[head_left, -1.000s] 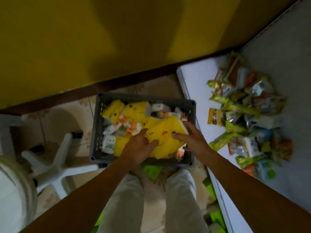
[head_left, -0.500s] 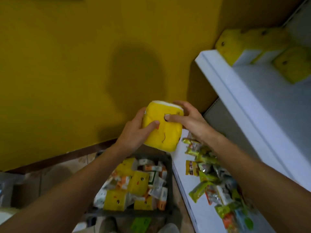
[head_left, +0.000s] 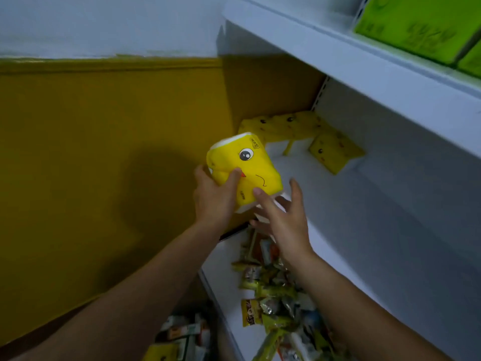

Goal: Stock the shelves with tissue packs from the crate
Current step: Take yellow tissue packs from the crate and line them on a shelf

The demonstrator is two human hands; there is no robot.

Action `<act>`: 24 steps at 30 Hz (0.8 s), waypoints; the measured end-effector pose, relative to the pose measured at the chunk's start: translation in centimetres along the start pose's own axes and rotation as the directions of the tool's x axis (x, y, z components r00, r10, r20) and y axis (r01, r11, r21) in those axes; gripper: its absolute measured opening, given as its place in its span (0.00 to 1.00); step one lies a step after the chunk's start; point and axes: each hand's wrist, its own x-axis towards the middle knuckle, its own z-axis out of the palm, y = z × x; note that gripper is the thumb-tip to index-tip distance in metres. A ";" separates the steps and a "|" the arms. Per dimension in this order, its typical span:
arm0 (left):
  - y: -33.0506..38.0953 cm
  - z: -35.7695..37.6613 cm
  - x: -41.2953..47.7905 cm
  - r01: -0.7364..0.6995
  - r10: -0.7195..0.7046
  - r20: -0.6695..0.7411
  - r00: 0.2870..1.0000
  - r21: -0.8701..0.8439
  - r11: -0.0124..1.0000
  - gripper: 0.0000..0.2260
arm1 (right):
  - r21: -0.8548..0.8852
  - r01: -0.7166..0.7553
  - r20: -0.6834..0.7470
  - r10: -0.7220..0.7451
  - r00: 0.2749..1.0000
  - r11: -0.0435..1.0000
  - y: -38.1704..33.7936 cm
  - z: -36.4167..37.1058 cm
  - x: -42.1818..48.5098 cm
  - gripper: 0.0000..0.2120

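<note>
While the left hand (head_left: 216,198) grips the pack (head_left: 250,165) at the shelf (head_left: 328,199) edge and the open right hand (head_left: 285,217) touches its base, it is best slid level and forward, beside the packs (head_left: 289,126) beyond both hands.

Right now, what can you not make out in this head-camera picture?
Head view only:
Green printed boxes on the top shelf: cut by frame edges, print blurred.
Crate's contents: cut by the bottom edge, dark.
Small foil snack packets: labels blurred.
Yellow duck-face tissue pack: left side hidden by left hand.
</note>
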 end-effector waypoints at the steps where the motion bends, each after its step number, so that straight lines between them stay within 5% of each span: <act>1: 0.0 1.1 -0.1 0.020 -0.020 0.002 1.000 -0.026 0.999 0.32 | -0.078 0.079 -0.035 -0.082 0.996 0.994 0.1 -0.6 -0.1 0.49; 4: -0.1 3.9 -0.2 0.067 -0.065 0.031 0.997 -0.090 0.994 0.32 | -0.231 0.279 0.015 -0.283 0.959 0.932 0.0 -2.4 0.1 0.46; 8: -0.7 6.5 0.3 0.100 -0.086 0.134 0.987 -0.107 0.989 0.37 | -0.436 0.372 0.069 -0.382 0.922 0.819 0.4 -5.0 2.4 0.43; 11: -1.5 7.6 1.1 0.082 -0.077 0.236 0.969 -0.014 0.996 0.39 | -0.564 0.307 0.003 -0.369 0.929 0.767 1.4 -6.6 4.3 0.40; 13: -2.0 7.8 1.3 -0.018 -0.021 0.314 0.949 0.123 0.992 0.31 | -0.569 0.232 -0.085 -0.337 0.938 0.789 1.8 -7.7 6.0 0.37; 18: -3.7 7.4 3.5 -0.168 0.101 0.184 0.978 0.397 0.902 0.20 | -0.632 0.130 -0.207 -0.328 0.922 0.764 1.7 -10.6 10.3 0.34; 24: -5.1 7.5 4.4 -0.193 0.143 0.144 0.979 0.447 0.873 0.20 | -0.691 0.070 -0.254 -0.332 0.908 0.720 1.5 -12.4 14.3 0.36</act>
